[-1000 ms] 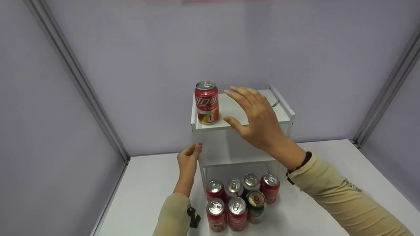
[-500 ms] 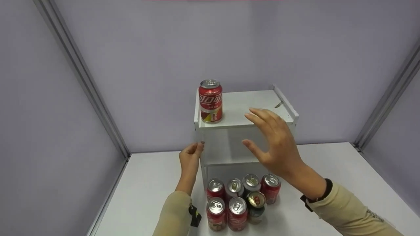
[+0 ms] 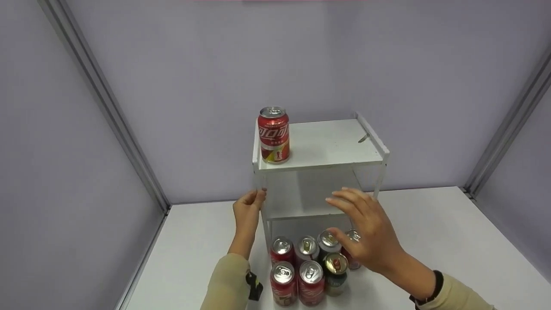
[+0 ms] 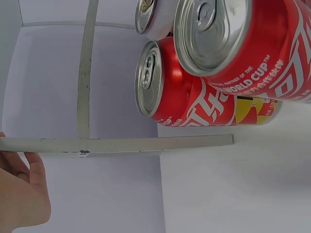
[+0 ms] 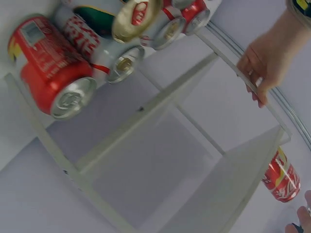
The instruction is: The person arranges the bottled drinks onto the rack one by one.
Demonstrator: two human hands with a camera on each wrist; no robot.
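A white tiered shelf rack (image 3: pixel 327 165) stands on the table. My left hand (image 3: pixel 248 209) pinches its left front upright; in the right wrist view the left hand's fingers (image 5: pixel 257 77) curl round that post. One red cola can (image 3: pixel 274 137) stands upright at the left front of the top shelf. My right hand (image 3: pixel 366 232) is in the air at the rack's right front, fingers spread and holding nothing. In the head view it overlaps a red can (image 3: pixel 354 260) at the right of the group below. A gold-topped dark can (image 3: pixel 335 275) stands just left of it.
Several more cans stand upright in two rows at the rack's foot, among them a front-left red can (image 3: pixel 283 284). A raised side rail (image 3: pixel 373 137) edges the top shelf. Pale wall panels (image 3: pixel 206 107) enclose the white table (image 3: pixel 189 254) at the back and sides.
My right hand has drawn away from the can on the top shelf, moving right and down toward the lower cans. My left hand keeps its hold on the post.
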